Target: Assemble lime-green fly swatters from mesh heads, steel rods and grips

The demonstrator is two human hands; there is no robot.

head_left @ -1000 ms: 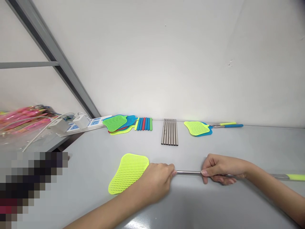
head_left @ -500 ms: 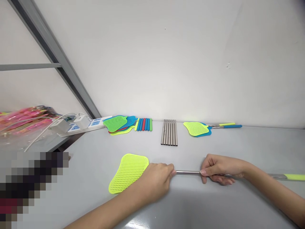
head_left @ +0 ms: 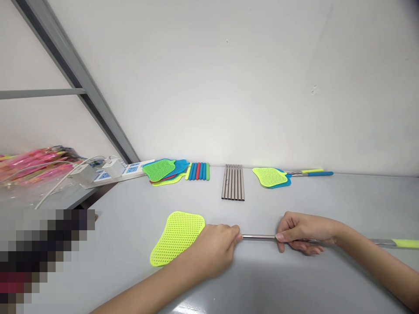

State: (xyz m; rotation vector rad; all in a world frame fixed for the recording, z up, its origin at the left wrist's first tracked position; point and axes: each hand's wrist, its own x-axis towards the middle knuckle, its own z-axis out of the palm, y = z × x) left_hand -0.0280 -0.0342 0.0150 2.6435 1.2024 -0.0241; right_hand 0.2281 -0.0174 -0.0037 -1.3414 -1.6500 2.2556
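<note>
A yellow-green fly swatter (head_left: 178,235) with a perforated head lies across the front of the grey table. My left hand (head_left: 218,248) is closed round its neck, just right of the head. My right hand (head_left: 299,233) pinches the thin metal rod (head_left: 258,237) between thumb and fingers, with the other fingers curled loosely below. Past my right wrist the rod runs on to a yellow-green handle (head_left: 406,243) at the right edge. The neck itself is hidden under my left hand.
Behind lie stacked swatter heads (head_left: 159,170), several coloured handles (head_left: 198,171), a row of metal tubes (head_left: 233,183) and swatters with handles (head_left: 271,178). At left are a power strip (head_left: 132,170) and pink items in plastic (head_left: 36,168). A white wall (head_left: 242,87) rises behind.
Both hands keep the same hold on the swatter. The whole view has shifted very slightly; nothing else visibly differs.
</note>
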